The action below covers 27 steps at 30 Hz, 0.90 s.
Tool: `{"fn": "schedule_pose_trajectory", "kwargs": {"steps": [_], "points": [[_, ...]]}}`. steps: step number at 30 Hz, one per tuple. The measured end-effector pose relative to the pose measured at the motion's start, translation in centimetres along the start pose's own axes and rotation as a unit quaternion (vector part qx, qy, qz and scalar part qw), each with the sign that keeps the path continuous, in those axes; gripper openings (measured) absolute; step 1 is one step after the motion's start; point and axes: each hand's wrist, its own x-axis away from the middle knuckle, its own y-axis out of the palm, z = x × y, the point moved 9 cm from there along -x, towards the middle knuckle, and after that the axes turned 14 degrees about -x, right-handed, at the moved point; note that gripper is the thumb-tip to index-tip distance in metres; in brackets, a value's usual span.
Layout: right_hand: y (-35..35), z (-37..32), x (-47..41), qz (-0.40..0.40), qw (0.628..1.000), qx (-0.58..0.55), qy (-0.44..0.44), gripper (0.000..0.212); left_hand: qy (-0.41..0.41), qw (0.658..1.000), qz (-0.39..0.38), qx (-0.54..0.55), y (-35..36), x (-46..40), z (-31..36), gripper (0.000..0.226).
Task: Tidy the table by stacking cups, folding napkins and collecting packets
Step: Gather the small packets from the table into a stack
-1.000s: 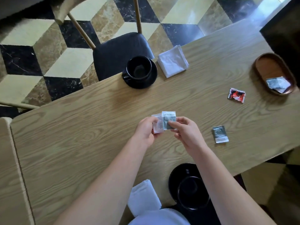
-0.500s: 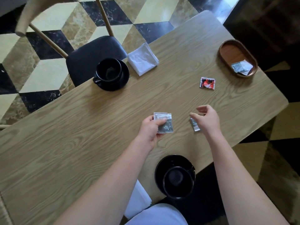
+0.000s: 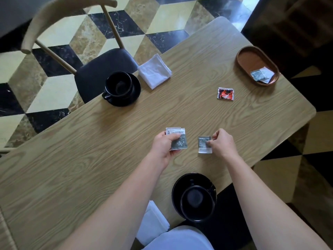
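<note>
My left hand (image 3: 163,146) grips a small stack of grey-green packets (image 3: 178,141) just above the middle of the wooden table (image 3: 90,150). To its right my right hand (image 3: 222,142) pinches another grey packet (image 3: 204,144) by its right edge. A red packet (image 3: 225,94) lies further back. The brown oval tray (image 3: 246,60) at the far right holds pale packets (image 3: 262,75). One black cup (image 3: 119,85) sits on a saucer at the far edge beside a folded white napkin (image 3: 154,70). A second black cup (image 3: 197,203) on its saucer sits near me, with another white napkin (image 3: 153,224) at the front edge.
A wooden chair with a dark seat (image 3: 100,69) stands beyond the far edge of the table. The checkered tile floor (image 3: 54,91) lies around it. The table's right end (image 3: 310,109) is rounded, with dark furniture behind the tray.
My hands have parted. The left keeps the stacked packets, while the right reached out to the right, took the lone grey packet and brought it in toward the left hand.
</note>
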Motion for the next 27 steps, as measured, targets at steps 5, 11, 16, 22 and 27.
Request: {"fn": "schedule_pose_trajectory", "kwargs": {"steps": [5, 11, 16, 22, 27], "points": [[-0.4, -4.2, 2.7, -0.031, 0.980, -0.187, -0.061, 0.025, 0.001, 1.000, 0.020, -0.003, -0.9, -0.3, 0.1, 0.023], [1.6, -9.5, 6.6, -0.217, 0.905, -0.359, -0.067, 0.029, 0.018, 1.000, 0.000, 0.007, -1.8, -0.5, 0.8, 0.041], [3.4, -10.1, 5.9, -0.174, 0.947, -0.260, -0.074, 0.026, 0.049, 0.999, -0.016, -0.013, -1.8, -1.1, 0.9, 0.025], [2.9, -8.9, 1.9, -0.154, 0.947, -0.277, -0.059, 0.023, 0.034, 0.999, 0.002, -0.004, -1.0, -2.5, 0.9, 0.020], [-4.2, -9.7, -5.8, 0.040, 0.979, 0.047, -0.197, 0.020, 0.029, 1.000, 0.004, 0.000, -0.8, -3.4, 0.7, 0.024]]}}
